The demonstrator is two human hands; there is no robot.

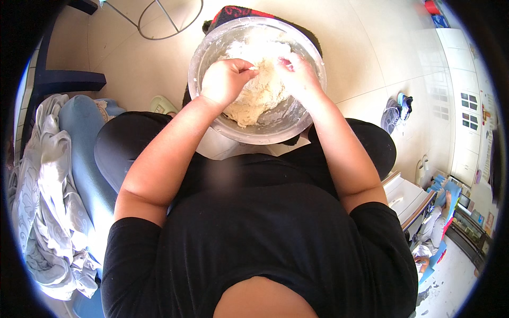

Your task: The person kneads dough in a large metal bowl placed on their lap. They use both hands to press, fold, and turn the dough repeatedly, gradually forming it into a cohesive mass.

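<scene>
A wide metal bowl (197,69) stands in front of my knees, with pale, lumpy dough (260,98) in it and loose white flour (254,49) toward its far side. Over the left part of the bowl, my left hand (224,80) pinches thumb and forefinger together on a small whitish bit of dough (254,68). My right hand (301,78) is above the bowl's right side, its fingers curled in toward the thumb. Whatever those fingers hold, if anything, is hidden. Both hands are apart from each other and above the main dough.
Under the bowl is a black and red cloth-covered support (233,10). A blue seat (85,138) with crumpled grey fabric (50,212) is at my left. A round metal stand (154,37) is on the tiled floor ahead; shoes (392,114) lie to the right.
</scene>
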